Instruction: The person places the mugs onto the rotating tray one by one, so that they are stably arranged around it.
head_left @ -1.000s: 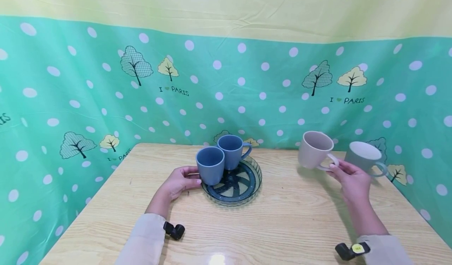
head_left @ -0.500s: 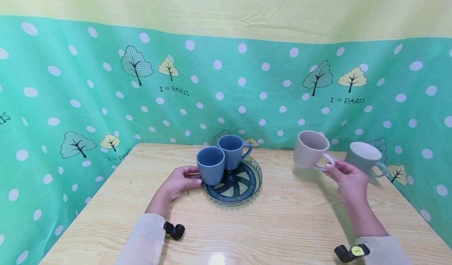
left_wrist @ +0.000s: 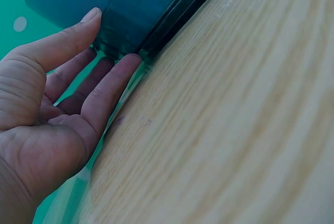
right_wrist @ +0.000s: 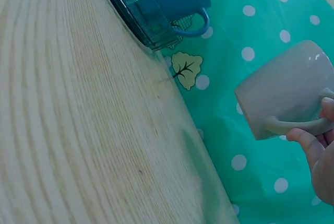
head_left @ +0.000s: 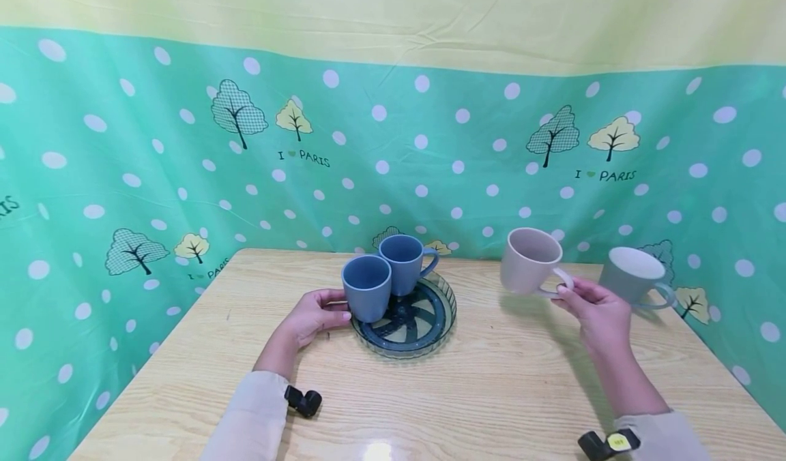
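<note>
My right hand (head_left: 602,313) pinches the handle of a pinkish-beige mug (head_left: 522,270) between thumb and fingers. That mug hangs upright above the table's right side; the right wrist view also shows the pale mug (right_wrist: 287,91) off the tabletop. On the left, my left hand (head_left: 311,319) touches the edge of a clear round tray (head_left: 451,314) with fingers fairly straight, close beside the nearer blue mug (head_left: 368,297). A second blue mug (head_left: 402,270) stands behind it on the tray, handle to the right. In the left wrist view, fingertips (left_wrist: 133,61) meet the tray's side.
A grey-green mug (head_left: 629,284) with a pale inside stands at the table's far right, behind my right hand. The wooden table (head_left: 467,393) ends at a green dotted curtain (head_left: 344,195). Black cameras sit on both wrists.
My right hand has carried the pinkish-beige mug a little leftward, away from the grey-green mug. The left hand, the tray and the blue mugs have stayed in place.
</note>
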Tool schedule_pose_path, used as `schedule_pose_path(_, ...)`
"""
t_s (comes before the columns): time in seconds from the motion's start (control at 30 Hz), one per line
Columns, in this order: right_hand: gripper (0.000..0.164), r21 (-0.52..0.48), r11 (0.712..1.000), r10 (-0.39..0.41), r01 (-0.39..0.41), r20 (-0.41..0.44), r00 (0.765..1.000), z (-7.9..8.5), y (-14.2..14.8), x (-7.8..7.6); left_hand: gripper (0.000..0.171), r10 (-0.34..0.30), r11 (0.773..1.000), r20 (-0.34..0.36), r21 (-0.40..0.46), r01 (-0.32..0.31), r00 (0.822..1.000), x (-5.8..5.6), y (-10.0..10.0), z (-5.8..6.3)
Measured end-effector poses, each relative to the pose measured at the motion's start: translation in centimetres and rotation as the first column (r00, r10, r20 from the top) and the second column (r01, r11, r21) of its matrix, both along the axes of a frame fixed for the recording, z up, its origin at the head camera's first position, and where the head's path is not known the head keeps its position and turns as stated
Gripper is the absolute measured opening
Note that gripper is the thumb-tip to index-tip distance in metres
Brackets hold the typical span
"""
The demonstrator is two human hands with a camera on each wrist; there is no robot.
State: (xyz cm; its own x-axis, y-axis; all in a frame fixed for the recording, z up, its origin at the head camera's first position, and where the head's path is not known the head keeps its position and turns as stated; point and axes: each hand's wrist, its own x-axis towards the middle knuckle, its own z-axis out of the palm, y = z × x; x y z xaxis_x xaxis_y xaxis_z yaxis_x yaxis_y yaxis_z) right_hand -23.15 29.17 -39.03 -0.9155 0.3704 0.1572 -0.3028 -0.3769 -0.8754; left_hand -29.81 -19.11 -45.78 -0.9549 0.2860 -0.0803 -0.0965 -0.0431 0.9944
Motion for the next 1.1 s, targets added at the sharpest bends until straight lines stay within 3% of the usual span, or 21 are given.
schedule_pose_path(1.1,0.020,0.061,0.996,0.057,-0.059,0.043,0.997,0.1,-3.3,0.7,0.051,0.032,0.999,0.001,-0.015,-0.032,0.999,0.2,0.0,-0.1)
